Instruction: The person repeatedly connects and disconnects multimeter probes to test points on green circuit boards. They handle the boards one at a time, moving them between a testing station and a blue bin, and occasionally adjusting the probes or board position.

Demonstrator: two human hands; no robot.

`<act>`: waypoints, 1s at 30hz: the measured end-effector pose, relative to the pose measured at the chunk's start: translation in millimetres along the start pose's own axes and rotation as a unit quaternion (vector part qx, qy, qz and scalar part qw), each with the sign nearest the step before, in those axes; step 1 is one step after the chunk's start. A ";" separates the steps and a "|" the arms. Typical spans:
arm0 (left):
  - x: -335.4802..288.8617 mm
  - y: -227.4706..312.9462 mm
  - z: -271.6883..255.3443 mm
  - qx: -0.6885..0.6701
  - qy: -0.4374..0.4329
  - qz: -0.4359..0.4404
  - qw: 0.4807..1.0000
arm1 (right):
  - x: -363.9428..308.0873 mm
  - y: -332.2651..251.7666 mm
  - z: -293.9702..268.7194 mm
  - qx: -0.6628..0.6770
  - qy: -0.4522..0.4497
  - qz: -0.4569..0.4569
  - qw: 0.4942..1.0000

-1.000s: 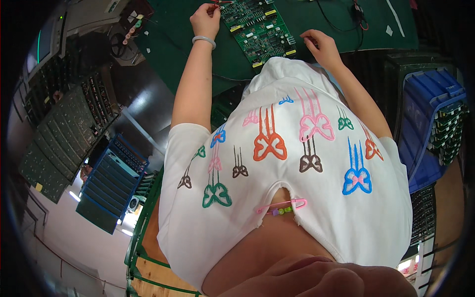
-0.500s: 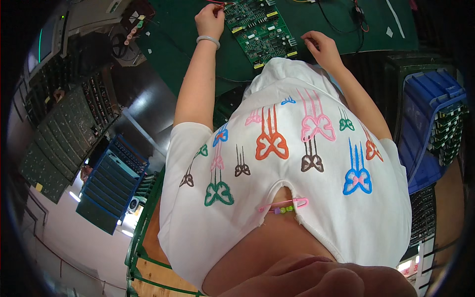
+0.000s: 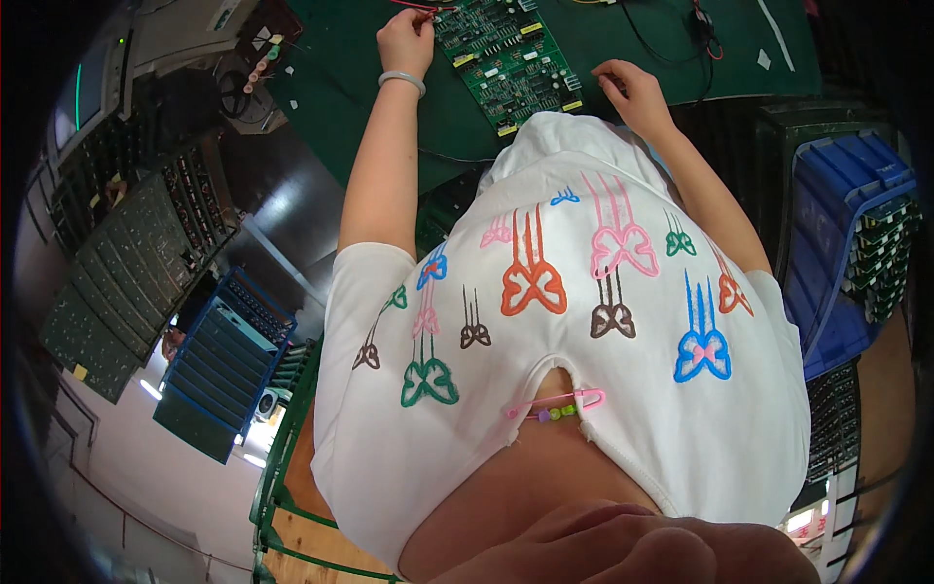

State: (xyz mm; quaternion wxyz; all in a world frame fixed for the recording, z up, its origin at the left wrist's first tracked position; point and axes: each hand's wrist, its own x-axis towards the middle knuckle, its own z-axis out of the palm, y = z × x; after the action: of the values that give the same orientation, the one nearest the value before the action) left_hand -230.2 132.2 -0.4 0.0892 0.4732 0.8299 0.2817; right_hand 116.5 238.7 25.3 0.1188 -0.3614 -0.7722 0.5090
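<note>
A green circuit board point(image 3: 520, 90), crowded with small parts and yellow-labelled components, lies on the dark green work surface point(image 3: 336, 127) in front of me. At its upper left edge, my left hand point(image 3: 405, 41) is closed, pinching a thin red wire point(image 3: 413, 5) at the fingertips. The wire's tip is too small to make out. My right hand point(image 3: 634, 97) rests beside the board's right edge, apart from it. Its fingers are loosely bent, with thumb and forefinger apart and nothing visible between them.
Black cables point(image 3: 666, 58) and a white strip point(image 3: 776, 34) lie at the far right of the table. A blue bin point(image 3: 837, 195) with stacked boards stands to my right. On the left are racks of boards point(image 3: 112, 273) and a blue-framed tray point(image 3: 219, 360).
My left hand has shifted slightly left and down, still pinching the red wire. The board appears slightly lower and further left. My right hand stays in place.
</note>
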 end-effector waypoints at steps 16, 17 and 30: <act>6.2 14.9 -0.9 0.078 -0.031 -0.030 0.996 | 14.1 -0.1 -23.7 -0.025 0.028 0.007 0.999; 6.2 12.2 2.6 0.070 -0.025 -0.046 0.996 | 17.5 2.1 -32.0 -0.031 0.049 0.001 0.998; -14.8 13.5 -1.8 -0.087 0.010 -0.098 0.991 | 49.6 75.3 -132.9 -0.281 0.194 0.065 0.938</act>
State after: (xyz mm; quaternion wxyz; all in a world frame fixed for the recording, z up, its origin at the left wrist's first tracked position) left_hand -213.1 124.5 6.8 0.1491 0.3774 0.8452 0.3478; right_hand 187.4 382.1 10.7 0.1261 -0.5213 -0.8204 0.1983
